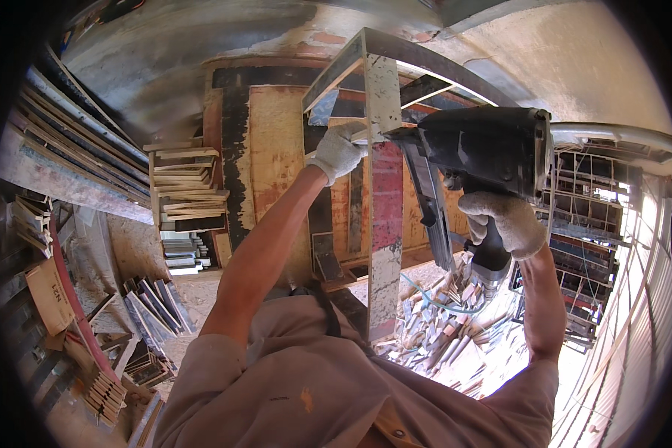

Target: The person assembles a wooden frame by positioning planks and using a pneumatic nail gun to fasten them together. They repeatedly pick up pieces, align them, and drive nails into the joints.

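Note:
My right hand [506, 222], in a pale work glove, is wrapped round the handle of a black nail gun [479, 149]. The gun's nose touches or lies very close to the right edge of an upright plank [386, 190] with worn red and white paint. This plank forms one side of a wooden frame [433, 61] that stands on the workbench. My left hand [338, 153], gloved too, grips the frame just left of the plank. Its fingertips are partly hidden behind the wood.
The workbench [276, 172] has a stained plywood top. Short slats [190, 183] are stacked on its left, and long boards [82, 149] lean farther left. Wood offcuts [455, 328] cover the floor at right, with a thin hose [433, 301] across them. A metal rack [586, 224] stands beyond.

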`<control>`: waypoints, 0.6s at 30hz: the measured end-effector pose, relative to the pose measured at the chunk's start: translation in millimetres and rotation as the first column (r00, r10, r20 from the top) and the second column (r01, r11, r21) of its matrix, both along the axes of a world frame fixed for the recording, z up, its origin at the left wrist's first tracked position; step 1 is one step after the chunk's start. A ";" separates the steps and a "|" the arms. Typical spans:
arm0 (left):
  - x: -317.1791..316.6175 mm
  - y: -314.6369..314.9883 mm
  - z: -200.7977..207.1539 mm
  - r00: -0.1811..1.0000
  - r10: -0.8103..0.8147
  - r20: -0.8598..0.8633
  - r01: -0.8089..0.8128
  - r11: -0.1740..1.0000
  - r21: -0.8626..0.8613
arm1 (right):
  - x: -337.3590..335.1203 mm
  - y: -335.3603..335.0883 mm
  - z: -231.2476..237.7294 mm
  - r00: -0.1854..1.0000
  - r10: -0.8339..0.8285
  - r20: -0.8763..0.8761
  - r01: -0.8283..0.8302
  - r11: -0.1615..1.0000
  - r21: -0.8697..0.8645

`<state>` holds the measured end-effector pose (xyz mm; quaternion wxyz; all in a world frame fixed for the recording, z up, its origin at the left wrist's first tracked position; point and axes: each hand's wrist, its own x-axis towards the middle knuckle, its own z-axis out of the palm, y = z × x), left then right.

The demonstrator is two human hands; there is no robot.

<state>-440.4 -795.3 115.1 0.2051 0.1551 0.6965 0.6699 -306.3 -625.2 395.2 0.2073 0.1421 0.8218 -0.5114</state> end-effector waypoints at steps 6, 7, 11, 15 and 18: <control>-2.0 5.4 -14.8 0.996 0.044 -0.081 -0.037 0.996 0.080 | -8.8 -3.7 13.8 0.993 -0.007 0.116 -0.005 0.994 0.106; -2.7 6.7 -14.8 0.994 0.034 -0.099 -0.027 0.998 0.064 | -8.2 -2.8 14.2 0.990 -0.061 0.124 0.051 0.995 0.080; -5.7 3.8 -21.6 0.999 -0.014 -0.051 0.019 0.995 0.094 | -9.1 -19.9 19.8 0.972 -0.196 0.128 0.198 0.980 -0.007; 6.8 -10.2 -11.5 0.922 0.218 -0.319 -0.249 0.967 -0.060 | 33.8 30.5 0.5 0.998 -0.014 0.068 0.006 0.993 0.115; 45.2 -39.9 -59.4 0.718 0.266 -0.643 -0.506 0.833 -0.221 | 102.3 43.6 -18.0 0.979 -0.202 0.038 0.199 0.978 0.068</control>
